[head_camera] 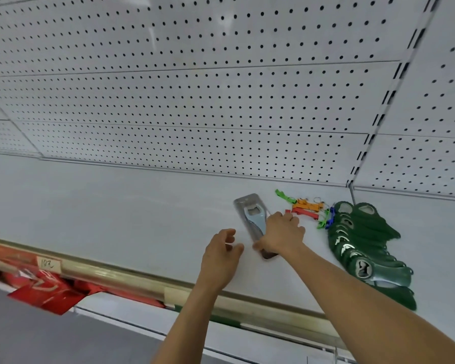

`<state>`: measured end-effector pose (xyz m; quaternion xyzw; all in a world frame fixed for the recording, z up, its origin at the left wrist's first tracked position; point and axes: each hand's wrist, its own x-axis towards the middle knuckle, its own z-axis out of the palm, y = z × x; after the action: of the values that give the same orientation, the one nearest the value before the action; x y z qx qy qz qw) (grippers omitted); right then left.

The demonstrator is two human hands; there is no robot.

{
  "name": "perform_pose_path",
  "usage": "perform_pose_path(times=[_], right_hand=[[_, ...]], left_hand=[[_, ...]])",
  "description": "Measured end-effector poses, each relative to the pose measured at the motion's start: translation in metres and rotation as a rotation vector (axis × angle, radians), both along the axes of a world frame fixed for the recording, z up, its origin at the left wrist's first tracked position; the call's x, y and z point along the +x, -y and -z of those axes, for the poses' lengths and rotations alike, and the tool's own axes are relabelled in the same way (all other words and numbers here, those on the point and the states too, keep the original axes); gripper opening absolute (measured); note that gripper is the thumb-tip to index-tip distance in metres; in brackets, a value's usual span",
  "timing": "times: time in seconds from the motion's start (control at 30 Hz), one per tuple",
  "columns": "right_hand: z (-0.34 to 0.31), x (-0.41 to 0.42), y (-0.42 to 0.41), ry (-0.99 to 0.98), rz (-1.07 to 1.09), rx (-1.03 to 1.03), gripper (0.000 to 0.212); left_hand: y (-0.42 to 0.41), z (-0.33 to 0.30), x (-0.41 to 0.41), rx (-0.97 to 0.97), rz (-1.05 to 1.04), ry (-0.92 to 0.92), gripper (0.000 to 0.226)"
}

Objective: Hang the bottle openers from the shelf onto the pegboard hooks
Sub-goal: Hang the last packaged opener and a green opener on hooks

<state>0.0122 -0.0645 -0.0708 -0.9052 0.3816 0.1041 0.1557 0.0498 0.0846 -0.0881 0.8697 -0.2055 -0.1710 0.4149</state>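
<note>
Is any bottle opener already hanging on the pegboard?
No: the pegboard shows only bare holes, and the packaged opener, green openers and small coloured openers all lie on the shelf.

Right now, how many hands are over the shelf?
2. The left hand hovers with nothing in it; the right hand grips the packaged bottle opener lying on the shelf.

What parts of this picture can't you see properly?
- Lower end of the packaged bottle opener, head view: the right hand covers it, so the grip is partly hidden.
- Pegboard hooks: none show on the pegboard.
- Green openers: overlapped in a pile, the count is unclear.
- Small coloured openers: too small and tangled to count.
- Price tag writing: blurred.
- Red packets: half hidden under the shelf rail.
</note>
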Motion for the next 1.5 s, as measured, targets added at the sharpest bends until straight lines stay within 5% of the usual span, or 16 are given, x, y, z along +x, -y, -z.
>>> perform_pose_path(times=[0.2,0.4,0.77,0.9,1.03,1.5], right_hand=[[0.001,-0.02,0.011,0.097,0.047,0.12,0.099],[0.005,-0.068,0.015,0.366,0.182,0.278,0.059],[-0.01,-0.177,0.048,0.86,0.598,0.199,0.036],[-0.012,-0.214,0.056,0.959,0.725,0.129,0.03],[-0.008,-0.237,0.056,1.002,0.79,0.142,0.03],[-0.019,-0.318,0.071,1.154,0.746,0.219,0.029]], left_hand=[[0.005,0.0,-0.006,0.015,0.059,0.049,0.038],[0.029,0.003,-0.023,0.01,0.148,0.116,0.035],[0.096,-0.001,-0.084,-0.07,0.442,0.112,0.011],[0.112,0.0,-0.117,0.097,0.573,0.112,0.035],[0.122,0.005,-0.134,0.317,0.642,0.378,0.057],[0.13,0.002,-0.155,0.279,0.614,0.192,0.051]])
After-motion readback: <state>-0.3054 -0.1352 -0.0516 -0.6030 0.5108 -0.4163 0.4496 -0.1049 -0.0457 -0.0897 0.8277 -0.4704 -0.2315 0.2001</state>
